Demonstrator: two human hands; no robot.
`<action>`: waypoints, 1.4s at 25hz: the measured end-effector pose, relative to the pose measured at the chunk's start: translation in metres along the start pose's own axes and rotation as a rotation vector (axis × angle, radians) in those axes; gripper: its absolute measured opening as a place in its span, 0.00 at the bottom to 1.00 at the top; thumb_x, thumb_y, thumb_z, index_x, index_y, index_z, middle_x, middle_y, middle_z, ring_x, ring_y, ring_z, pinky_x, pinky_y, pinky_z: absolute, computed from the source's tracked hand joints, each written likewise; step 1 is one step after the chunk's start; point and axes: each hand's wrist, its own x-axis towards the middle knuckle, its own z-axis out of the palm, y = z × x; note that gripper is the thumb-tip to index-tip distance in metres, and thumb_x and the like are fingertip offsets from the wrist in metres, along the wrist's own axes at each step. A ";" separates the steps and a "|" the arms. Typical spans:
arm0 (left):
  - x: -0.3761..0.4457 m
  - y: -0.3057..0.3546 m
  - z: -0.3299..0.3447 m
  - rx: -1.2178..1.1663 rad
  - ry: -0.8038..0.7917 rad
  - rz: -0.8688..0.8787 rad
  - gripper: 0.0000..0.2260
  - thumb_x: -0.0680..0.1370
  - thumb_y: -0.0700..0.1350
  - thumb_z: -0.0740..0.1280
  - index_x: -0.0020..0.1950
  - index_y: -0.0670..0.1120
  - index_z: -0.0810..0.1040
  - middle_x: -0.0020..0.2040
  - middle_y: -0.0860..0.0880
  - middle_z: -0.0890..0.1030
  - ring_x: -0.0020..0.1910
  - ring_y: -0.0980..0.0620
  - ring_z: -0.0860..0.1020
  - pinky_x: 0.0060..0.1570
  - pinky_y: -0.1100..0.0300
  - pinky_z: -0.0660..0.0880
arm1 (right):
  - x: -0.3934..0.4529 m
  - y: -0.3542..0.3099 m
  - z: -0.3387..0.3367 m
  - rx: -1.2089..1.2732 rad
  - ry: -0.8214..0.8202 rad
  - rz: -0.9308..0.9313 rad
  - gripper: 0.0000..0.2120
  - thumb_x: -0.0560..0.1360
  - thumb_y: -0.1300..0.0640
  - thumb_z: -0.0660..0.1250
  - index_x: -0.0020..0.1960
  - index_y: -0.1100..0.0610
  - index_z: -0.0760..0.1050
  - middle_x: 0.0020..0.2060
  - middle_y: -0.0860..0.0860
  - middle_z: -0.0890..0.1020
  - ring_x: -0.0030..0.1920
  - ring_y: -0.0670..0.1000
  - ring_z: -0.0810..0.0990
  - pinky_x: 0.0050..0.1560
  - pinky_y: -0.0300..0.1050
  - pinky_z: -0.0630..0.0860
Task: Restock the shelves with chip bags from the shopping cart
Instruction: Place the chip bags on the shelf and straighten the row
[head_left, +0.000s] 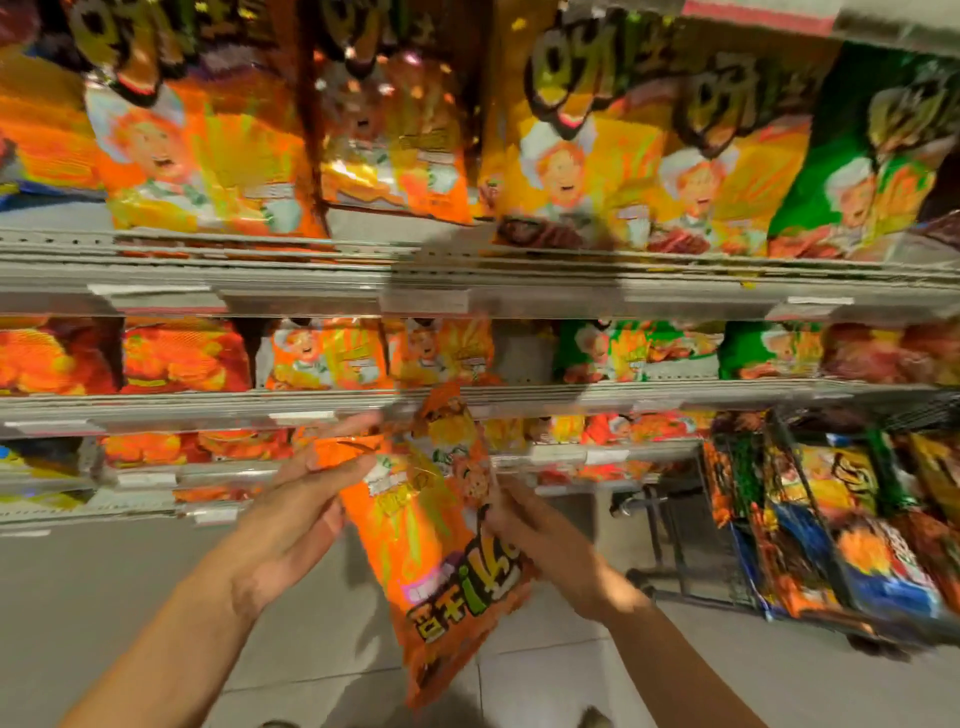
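A wire shopping cart (779, 519) is seen at the right, parked just beside the shelving and packed with chip bags (852, 545) in orange, blue, green and yellow, stood on edge and leaning against one another; their printing is too blurred to be read. The grey shelves (311, 275) are filled across several tiers: on the top tier large orange (202, 150), yellow (571, 156) and green (852, 171) bags are stood upright, and smaller orange (327, 356) and green (613, 353) bags are lined up on the tier below, with red-orange packs at the left. Price-tag strips are carried along the shelf edges. A pale tiled floor (130, 597) is visible beneath. An orange chip bag (436, 545) is held in front of the lower tiers, over the floor and between both hands, its upper end overlapping a shelf edge. Its long axis is tilted, running from the upper left near the shelves to the lower right toward the person, and it is turned upside down, its printed lettering at the near end. The left hand (296, 514) is laid against the bag's left edge with the fingers nearly straight and the thumb over the front. The right hand (540, 545) is curled around the bag's right edge, gripping it.
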 end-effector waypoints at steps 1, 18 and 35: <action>0.005 -0.015 0.023 0.003 -0.005 -0.015 0.21 0.71 0.35 0.69 0.63 0.48 0.83 0.59 0.39 0.85 0.51 0.46 0.85 0.49 0.54 0.83 | -0.009 0.016 -0.022 -0.014 -0.040 -0.011 0.31 0.68 0.28 0.70 0.69 0.27 0.66 0.63 0.30 0.78 0.63 0.35 0.77 0.62 0.35 0.76; 0.109 -0.241 0.511 0.301 -0.372 -0.093 0.13 0.78 0.46 0.68 0.61 0.54 0.82 0.53 0.54 0.83 0.46 0.57 0.79 0.47 0.62 0.75 | -0.211 0.163 -0.439 0.254 0.675 -0.102 0.28 0.71 0.45 0.77 0.69 0.39 0.71 0.55 0.36 0.82 0.56 0.42 0.81 0.42 0.32 0.76; -0.002 -0.010 0.511 0.488 -0.362 0.344 0.24 0.77 0.35 0.72 0.68 0.55 0.73 0.53 0.60 0.86 0.50 0.61 0.85 0.43 0.64 0.80 | -0.229 -0.097 -0.387 0.111 0.603 -0.555 0.19 0.72 0.36 0.72 0.61 0.32 0.75 0.58 0.45 0.84 0.57 0.46 0.84 0.56 0.50 0.80</action>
